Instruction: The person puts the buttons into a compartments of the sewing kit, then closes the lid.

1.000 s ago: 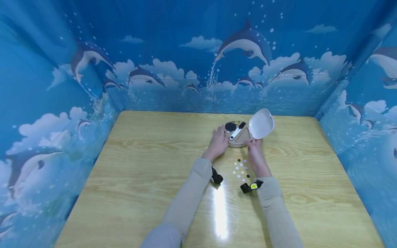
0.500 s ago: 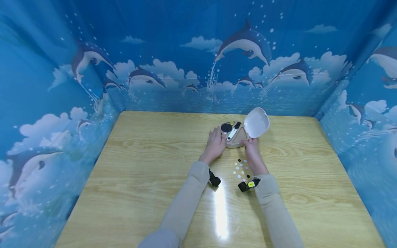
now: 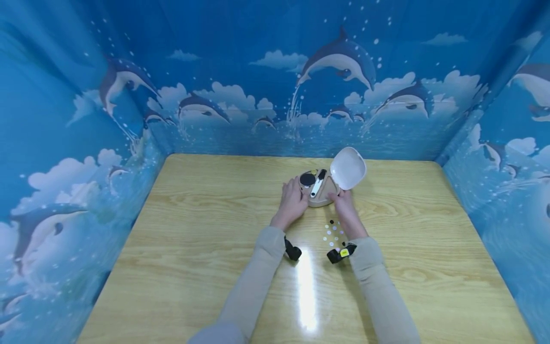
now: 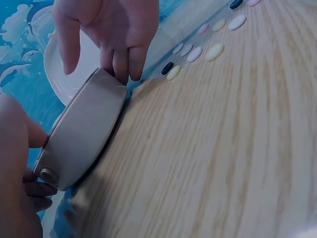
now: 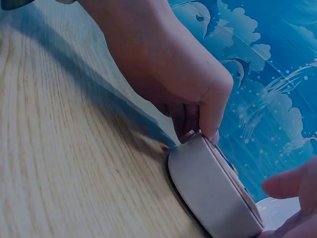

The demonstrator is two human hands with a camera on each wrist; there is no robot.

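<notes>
head view: tan rounded box (image 3: 322,201) near the far edge of the wooden table (image 3: 193,215). white lid (image 3: 349,168) raised, just right of the box and against it. inside the box, toward its left: dark disc (image 3: 307,179). right of the disc, a tool (image 3: 317,187), pale handle, black end, lying slantwise. small yellow thing (image 3: 314,172) by the box's far rim, too small to make out. left hand (image 3: 293,199) on the box's left side. right hand (image 3: 345,210) at its right front corner, thumb over the rim. small buttons (image 3: 334,228) scattered on the table in front of the box, mostly pale, a couple black. black wrist cameras (image 3: 293,251) and light sleeves (image 3: 242,291) nearer the person than the box. blue dolphin curtain (image 3: 258,71) behind the box and to both sides.

left wrist view: box seen along its front wall, round knob (image 4: 49,174) near the left hand's end. left hand clamped on the box, thumb at the upper rim, fingers curled below. right hand pinches the opposite end, lid beyond it. buttons on the table well apart from the box.

right wrist view: left hand's thumb presses the box's upper edge, fingers bent under. right hand only partly shown at the other end, lid behind.
</notes>
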